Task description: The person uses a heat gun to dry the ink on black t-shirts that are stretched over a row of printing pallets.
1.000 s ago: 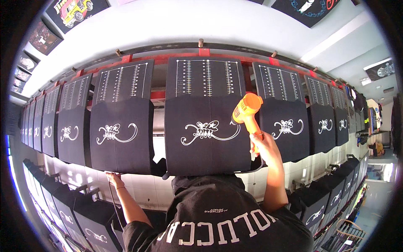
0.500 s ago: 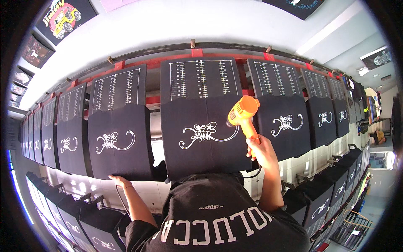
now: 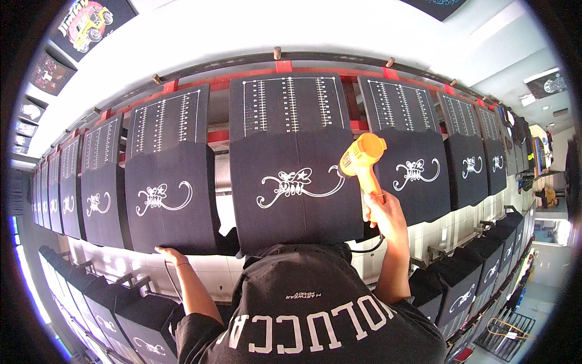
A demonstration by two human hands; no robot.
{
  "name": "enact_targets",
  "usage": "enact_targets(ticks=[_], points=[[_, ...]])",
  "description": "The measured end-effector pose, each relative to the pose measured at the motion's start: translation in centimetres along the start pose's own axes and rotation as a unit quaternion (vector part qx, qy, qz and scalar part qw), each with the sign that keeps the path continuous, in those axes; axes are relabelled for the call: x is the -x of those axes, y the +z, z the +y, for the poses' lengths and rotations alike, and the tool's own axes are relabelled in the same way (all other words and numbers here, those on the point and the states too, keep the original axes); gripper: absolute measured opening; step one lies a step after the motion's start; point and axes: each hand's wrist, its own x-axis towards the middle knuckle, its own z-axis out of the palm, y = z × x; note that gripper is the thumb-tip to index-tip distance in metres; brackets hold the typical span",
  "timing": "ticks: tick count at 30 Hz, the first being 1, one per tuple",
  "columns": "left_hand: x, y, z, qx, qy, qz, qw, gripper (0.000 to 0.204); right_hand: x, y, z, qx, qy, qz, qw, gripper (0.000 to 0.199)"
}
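An orange heat gun (image 3: 362, 159) is gripped by its handle in my right hand (image 3: 388, 215), the fingers wrapped round it. Its dark nozzle points left, close to the right end of the curling white print on a black shirt (image 3: 297, 221). This shirt is stretched over a flat board in front of me. My left hand (image 3: 174, 256) is at the lower edge of another black shirt (image 3: 163, 230), on the board to the left. A thin dark cord (image 3: 171, 276) hangs from under its fingers, which look closed on it; their undersides are hidden.
More boards with the same printed black shirts run both ways along a red and black metal rack (image 3: 218, 134). Behind me, a second row of boards (image 3: 136, 315) stands across a pale tiled floor (image 3: 212, 282). Shirts hang at the far right.
My right hand has moved the heat gun slightly right and up, and its nozzle is now off the tail of the print's curl. My left hand stays at the neighbouring shirt's edge.
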Motion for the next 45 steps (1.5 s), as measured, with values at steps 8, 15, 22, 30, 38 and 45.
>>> enact_targets(ticks=[8,15,22,30,38,45], points=[[-2.9,0.6,-2.7,-0.04,0.071,0.028,0.996,0.064,1.2,-0.5,0.7,-0.002,0.008,-0.002,1.0,0.029],[-2.2,0.6,-2.1,-0.002,-0.011,0.008,1.0,0.064,3.3,-0.3,1.4,0.001,0.008,-0.023,1.0,0.026],[0.9,-0.2,0.2,0.0,0.014,0.025,1.0,0.065,4.3,0.4,1.7,0.008,0.019,-0.086,0.996,0.03],[3.8,-0.6,3.4,0.065,-0.062,-0.001,0.996,0.066,4.2,1.9,0.9,0.015,0.019,-0.143,0.989,0.034],[-0.2,0.4,-0.3,0.074,-0.022,-0.024,0.997,0.059,3.4,4.5,0.8,0.016,0.009,-0.16,0.987,0.038],[-0.1,1.2,-1.0,0.005,0.019,0.038,0.999,0.067,2.4,6.0,-0.3,0.06,-0.018,-0.135,0.989,0.036]])
